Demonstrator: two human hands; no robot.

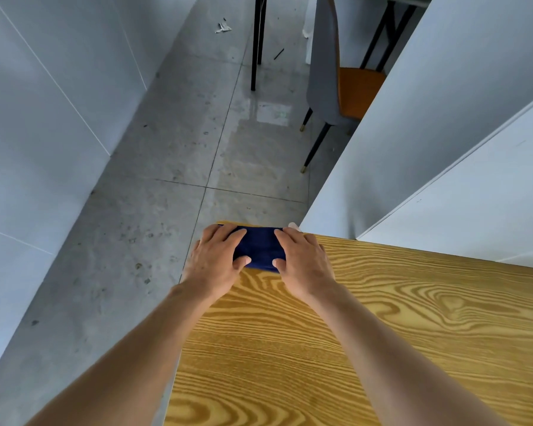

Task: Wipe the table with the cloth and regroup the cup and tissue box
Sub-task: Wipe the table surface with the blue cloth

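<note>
1. Yellow wood-grain desk (382, 333) fills the near right.
2. At its far left corner, the left hand (216, 259) and right hand (302, 261) press flat, fingers spread, on a folded dark blue cloth (259, 247).
3. Beyond: grey tiled floor (166, 149), a grey-and-orange chair (330, 87).

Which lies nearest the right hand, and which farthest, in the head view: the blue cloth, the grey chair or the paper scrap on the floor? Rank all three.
1. Blue cloth: under the right hand, at the table corner.
2. Grey chair: beyond the table, upper right.
3. Paper scrap: far floor, top centre.
</note>
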